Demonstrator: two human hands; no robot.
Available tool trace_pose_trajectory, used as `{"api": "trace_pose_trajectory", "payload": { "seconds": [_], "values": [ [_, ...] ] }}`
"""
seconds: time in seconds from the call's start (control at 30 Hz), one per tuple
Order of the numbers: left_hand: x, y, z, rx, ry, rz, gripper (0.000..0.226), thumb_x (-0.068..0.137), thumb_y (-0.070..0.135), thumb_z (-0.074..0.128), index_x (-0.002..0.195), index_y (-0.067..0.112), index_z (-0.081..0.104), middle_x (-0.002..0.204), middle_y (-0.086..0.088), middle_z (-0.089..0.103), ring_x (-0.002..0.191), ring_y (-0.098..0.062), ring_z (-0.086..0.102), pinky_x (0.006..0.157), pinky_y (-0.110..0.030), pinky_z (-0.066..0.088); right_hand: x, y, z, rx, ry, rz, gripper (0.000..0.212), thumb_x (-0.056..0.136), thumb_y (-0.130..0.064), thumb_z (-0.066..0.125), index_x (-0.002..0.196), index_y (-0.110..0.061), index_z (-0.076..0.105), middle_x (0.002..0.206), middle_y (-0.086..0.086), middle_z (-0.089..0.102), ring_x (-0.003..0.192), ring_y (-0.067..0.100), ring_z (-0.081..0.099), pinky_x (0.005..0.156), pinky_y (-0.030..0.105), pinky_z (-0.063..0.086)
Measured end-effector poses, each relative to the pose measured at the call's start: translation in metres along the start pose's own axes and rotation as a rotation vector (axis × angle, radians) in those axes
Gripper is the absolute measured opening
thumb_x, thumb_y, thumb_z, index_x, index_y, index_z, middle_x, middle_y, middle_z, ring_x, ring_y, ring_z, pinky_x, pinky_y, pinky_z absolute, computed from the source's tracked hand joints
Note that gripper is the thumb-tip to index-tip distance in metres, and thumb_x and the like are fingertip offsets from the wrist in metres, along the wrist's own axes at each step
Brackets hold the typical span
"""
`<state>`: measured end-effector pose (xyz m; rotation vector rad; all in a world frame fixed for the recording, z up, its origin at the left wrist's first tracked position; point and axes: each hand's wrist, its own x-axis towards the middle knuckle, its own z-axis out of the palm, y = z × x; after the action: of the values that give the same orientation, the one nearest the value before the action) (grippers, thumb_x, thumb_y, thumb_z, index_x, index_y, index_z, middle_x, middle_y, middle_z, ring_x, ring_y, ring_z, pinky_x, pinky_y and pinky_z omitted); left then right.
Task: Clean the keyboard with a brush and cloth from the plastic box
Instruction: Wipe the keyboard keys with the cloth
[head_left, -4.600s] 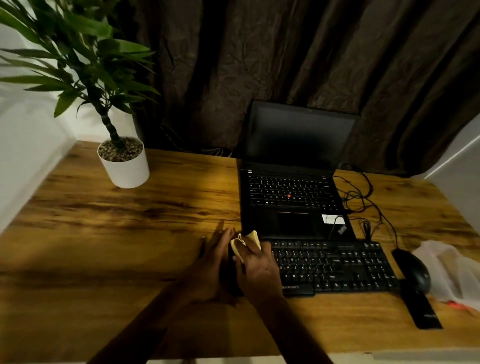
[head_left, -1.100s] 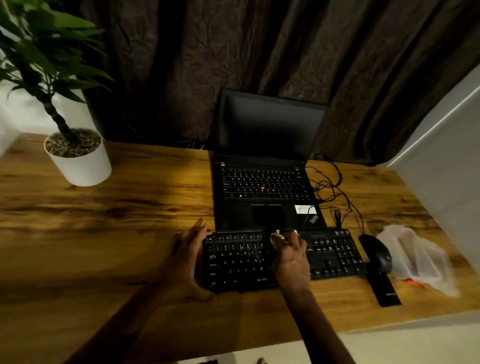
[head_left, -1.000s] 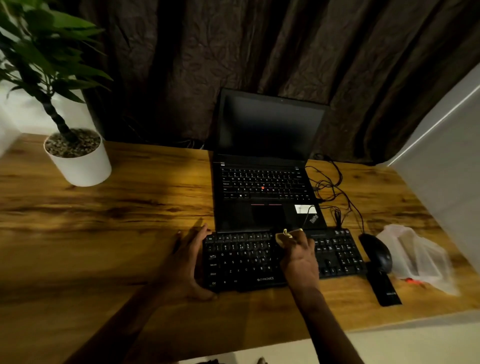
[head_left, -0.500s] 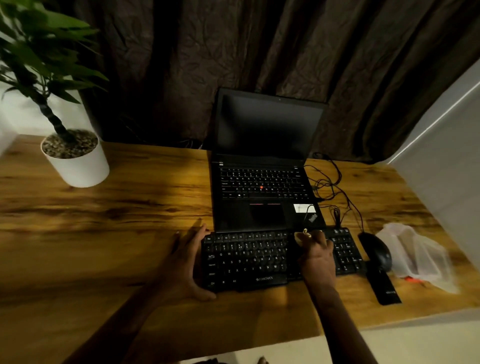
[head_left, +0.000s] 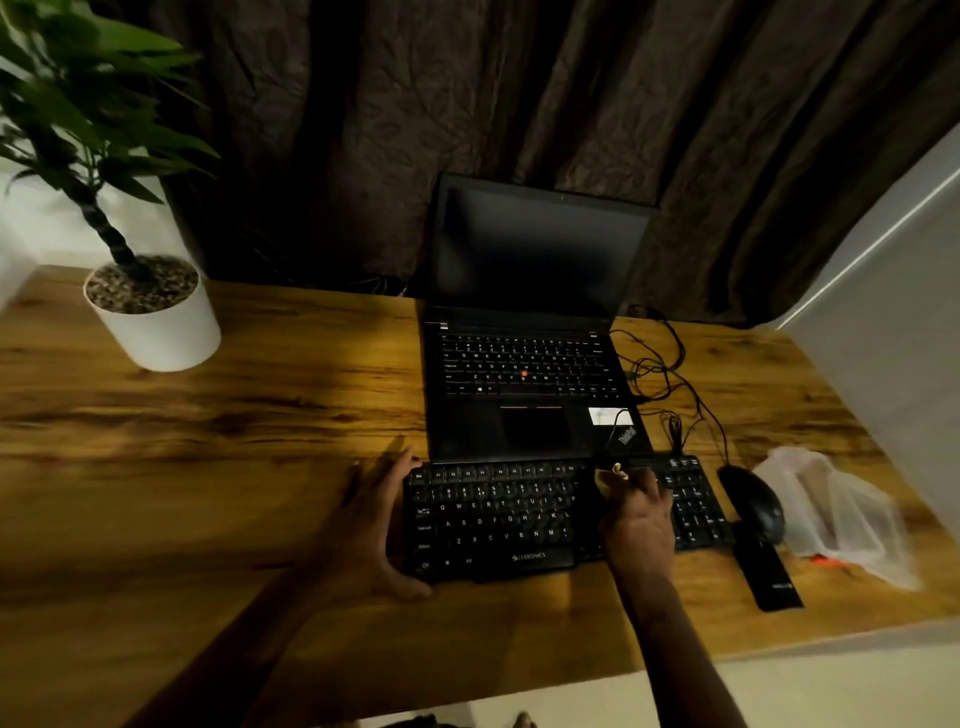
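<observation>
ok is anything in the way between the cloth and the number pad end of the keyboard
Nothing visible. The right hand holds the cloth on the keyboard, and nothing lies on the keys between it and the right end. The mouse sits on the desk just past that end, beside the keyboard, not on it.

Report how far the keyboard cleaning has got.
Done: the cloth has swept from the left end of the keyboard across the letter keys. In hand: the right hand presses it near the top row, left hand steadying the left edge. Left, probably: the number pad. No brush shows.
</observation>
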<state>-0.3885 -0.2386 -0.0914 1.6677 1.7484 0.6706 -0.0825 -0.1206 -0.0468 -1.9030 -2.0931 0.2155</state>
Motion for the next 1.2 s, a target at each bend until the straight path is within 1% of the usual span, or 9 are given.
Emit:
{"api": "trace_pose_trajectory", "payload": {
  "seconds": [0.2,0.43,0.5,0.6,0.77,0.9,1.0,1.1,1.2],
  "values": [
    [0.001,-0.005,0.002,0.015,0.008,0.000,0.159,0.037,0.084,0.080,0.151,0.042,-0.022,0.166,0.012,-0.002,0.153,-0.024,-0.009,0.121,-0.059,0.004,-0.018,-0.004,0.009,0.020,-0.047,-0.068,0.054,0.077,0.007,0.070,0.124,-0.019,0.065,0.135,0.016,0.048,0.114,0.043,0.046,0.086,0.050,0.054],
    [0.000,0.000,0.002,0.035,0.017,0.051,0.156,0.041,0.081,0.080,0.151,0.041,-0.023,0.165,0.014,-0.007,0.152,-0.016,-0.012,0.120,-0.038,-0.011,-0.011,0.011,0.007,-0.017,-0.043,0.022,0.044,0.080,0.003,0.067,0.122,-0.012,0.065,0.136,0.016,0.047,0.117,0.044,0.044,0.092,0.052,0.051],
    [0.001,-0.001,0.002,0.026,0.019,0.036,0.156,0.040,0.078,0.082,0.151,0.041,-0.021,0.166,0.012,0.000,0.153,-0.017,-0.009,0.119,-0.035,-0.011,-0.012,0.006,0.010,-0.045,-0.034,0.031,0.042,0.082,0.002,0.066,0.122,-0.009,0.065,0.135,0.019,0.048,0.117,0.046,0.045,0.095,0.050,0.047],
    [0.002,-0.005,0.005,-0.003,0.019,-0.005,0.157,0.037,0.077,0.084,0.151,0.044,-0.020,0.165,0.012,0.005,0.153,-0.023,-0.005,0.122,-0.049,0.000,-0.019,-0.004,0.013,-0.034,-0.059,-0.009,0.049,0.082,0.004,0.067,0.128,-0.015,0.064,0.142,0.020,0.045,0.127,0.048,0.042,0.104,0.051,0.040],
    [0.001,-0.002,0.002,0.002,0.018,0.025,0.156,0.040,0.077,0.084,0.152,0.042,-0.019,0.166,0.012,-0.001,0.153,-0.018,-0.005,0.122,-0.047,0.000,-0.012,0.011,0.002,-0.035,-0.032,-0.020,0.052,0.074,0.007,0.073,0.120,-0.017,0.069,0.132,0.014,0.051,0.104,0.036,0.048,0.081,0.037,0.047],
    [0.000,-0.001,0.002,0.000,0.017,0.026,0.156,0.040,0.078,0.083,0.152,0.041,-0.018,0.165,0.013,-0.005,0.153,-0.018,-0.007,0.123,-0.049,0.001,-0.009,0.011,0.002,-0.071,-0.030,0.044,0.047,0.078,0.006,0.070,0.120,-0.015,0.068,0.136,0.017,0.048,0.108,0.039,0.047,0.086,0.041,0.048],
    [0.000,0.002,0.001,-0.002,0.026,0.032,0.155,0.040,0.077,0.084,0.154,0.039,-0.015,0.165,0.015,-0.006,0.152,-0.013,-0.008,0.122,-0.040,-0.004,-0.016,-0.002,0.006,-0.079,-0.032,0.005,0.049,0.077,0.006,0.071,0.121,-0.013,0.067,0.136,0.022,0.049,0.114,0.047,0.048,0.094,0.048,0.048],
    [-0.001,0.003,0.000,-0.008,0.019,0.026,0.154,0.040,0.077,0.083,0.154,0.040,-0.015,0.165,0.017,-0.005,0.152,-0.014,-0.007,0.123,-0.044,0.001,-0.021,-0.004,0.008,-0.058,-0.077,-0.050,0.052,0.078,0.005,0.071,0.125,-0.017,0.065,0.138,0.020,0.047,0.118,0.050,0.046,0.097,0.052,0.047],
    [-0.001,0.003,0.000,-0.024,0.008,0.027,0.154,0.041,0.076,0.084,0.153,0.041,-0.015,0.164,0.017,-0.007,0.152,-0.011,-0.006,0.122,-0.040,0.002,-0.020,0.005,0.005,-0.020,-0.053,-0.053,0.052,0.076,0.007,0.070,0.123,-0.016,0.066,0.137,0.019,0.049,0.115,0.048,0.047,0.089,0.054,0.054]
  ]
}}
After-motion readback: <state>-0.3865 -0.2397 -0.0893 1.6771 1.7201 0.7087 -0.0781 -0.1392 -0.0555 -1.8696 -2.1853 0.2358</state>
